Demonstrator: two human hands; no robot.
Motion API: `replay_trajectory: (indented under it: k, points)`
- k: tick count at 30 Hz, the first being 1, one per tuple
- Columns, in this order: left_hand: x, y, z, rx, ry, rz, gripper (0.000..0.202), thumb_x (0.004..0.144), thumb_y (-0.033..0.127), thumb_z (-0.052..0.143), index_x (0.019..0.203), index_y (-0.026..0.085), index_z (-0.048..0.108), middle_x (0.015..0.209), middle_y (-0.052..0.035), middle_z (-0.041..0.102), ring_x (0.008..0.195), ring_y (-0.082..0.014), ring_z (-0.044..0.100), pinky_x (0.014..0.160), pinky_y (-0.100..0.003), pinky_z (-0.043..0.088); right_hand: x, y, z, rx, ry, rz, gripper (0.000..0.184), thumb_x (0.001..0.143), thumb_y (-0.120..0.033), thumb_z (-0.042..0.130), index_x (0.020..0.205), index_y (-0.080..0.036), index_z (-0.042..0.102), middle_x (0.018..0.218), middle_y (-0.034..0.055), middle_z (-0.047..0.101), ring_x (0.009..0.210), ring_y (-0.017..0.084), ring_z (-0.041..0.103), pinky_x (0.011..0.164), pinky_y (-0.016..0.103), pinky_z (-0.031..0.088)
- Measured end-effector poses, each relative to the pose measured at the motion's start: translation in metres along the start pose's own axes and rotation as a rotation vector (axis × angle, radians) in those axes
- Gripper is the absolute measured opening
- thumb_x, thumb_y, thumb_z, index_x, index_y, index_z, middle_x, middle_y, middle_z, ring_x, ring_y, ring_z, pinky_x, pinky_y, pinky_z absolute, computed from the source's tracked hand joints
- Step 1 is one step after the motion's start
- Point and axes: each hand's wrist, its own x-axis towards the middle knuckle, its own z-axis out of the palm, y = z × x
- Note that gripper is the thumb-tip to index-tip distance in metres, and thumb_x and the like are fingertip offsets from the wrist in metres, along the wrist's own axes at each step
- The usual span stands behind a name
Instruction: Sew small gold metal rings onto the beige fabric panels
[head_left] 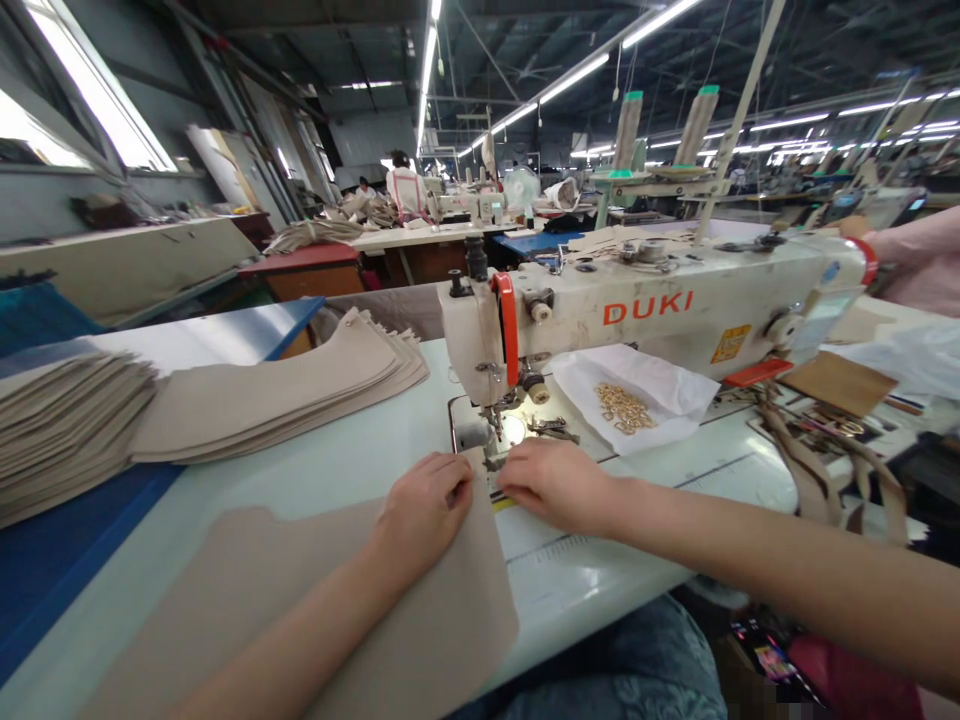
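At the centre of the frame, just below the needle area (495, 418) of the white sewing machine (660, 300), your two hands work close together. Your left hand (426, 512) rests on the beige panel (472, 610), near its upper right corner, fingers curled downward; whether they pinch the cloth or only press it, you cannot tell from this view. The panel lies flat on the pale tabletop (592, 575), from the lower left of the frame to the lower centre. Your right hand (559, 485) is just right of the panel's edge, fingers bent and drawn together at the tips; what they grasp, if anything, is hidden.

Right of centre, beyond your right hand, gold rings (626, 408) lie heaped on a white sheet (679, 388). Toward the right edge you have a brown board (838, 383) and some beige strips (806, 475). At the left, one stack of panels (277, 400) touches another stack (64, 435).
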Motion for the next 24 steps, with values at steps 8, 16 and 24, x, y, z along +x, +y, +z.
replay_trajectory:
  k: [8,16,24]
  points:
    - [-0.001,-0.001,0.001,0.003,0.051,0.047,0.016,0.079,0.011,0.045,0.071,0.019,0.057,0.075,-0.003,0.066,0.074,-0.0172,0.061,0.07,-0.029,0.05,-0.016,0.004,0.01,-0.59,0.043,-0.535,0.013,0.092,-0.022,0.049,0.095,-0.016,0.061,0.091,0.005,0.062,0.09,0.018,0.05,0.083,0.031,0.042]
    - [0.0,-0.003,-0.002,0.037,-0.048,0.055,0.018,0.082,0.011,0.045,0.072,0.018,0.058,0.073,-0.0027,0.065,0.072,-0.0168,0.059,0.068,-0.028,0.05,-0.005,0.001,0.025,-0.527,0.097,-0.557,0.012,0.092,-0.018,0.049,0.088,-0.015,0.06,0.09,0.004,0.064,0.089,0.017,0.053,0.082,0.03,0.041]
    - [-0.002,-0.006,0.005,0.042,0.041,0.116,0.019,0.086,0.012,0.043,0.075,0.017,0.058,0.073,-0.0032,0.065,0.071,-0.0169,0.058,0.067,-0.029,0.051,-0.007,0.005,0.029,-0.448,0.081,-0.56,0.011,0.092,-0.02,0.05,0.088,-0.015,0.06,0.088,0.0029,0.065,0.09,0.016,0.053,0.081,0.029,0.041]
